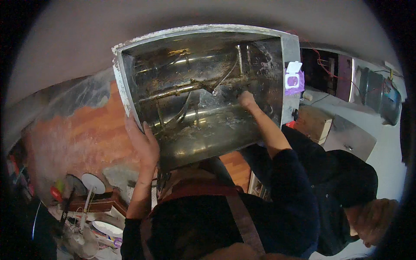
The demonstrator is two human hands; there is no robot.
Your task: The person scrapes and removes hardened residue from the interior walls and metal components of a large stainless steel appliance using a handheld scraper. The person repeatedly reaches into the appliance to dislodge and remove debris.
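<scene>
In front of me is a large, open metal mixing trough [203, 143], its stainless interior stained and its pale rim chipped. A crusty shaft with several thin mixing bars [173, 91] runs across the inside. My left hand [145, 145] is closed round the trough's left edge, with the thumb on the inner side and the fingers partly hidden. Deep inside, near the right part of the back wall, my right hand [247, 100] is closed in a fist. What it holds, if anything, is too small and dim to make out.
Close on my right is another person in a dark jacket [346, 173]. A purple wipes pack [294, 80] rests at the trough's right rim. Beyond are a cardboard box [310, 123] and a large blue water jug [381, 97]. A fan [93, 183] and white basin [107, 229] stand lower left.
</scene>
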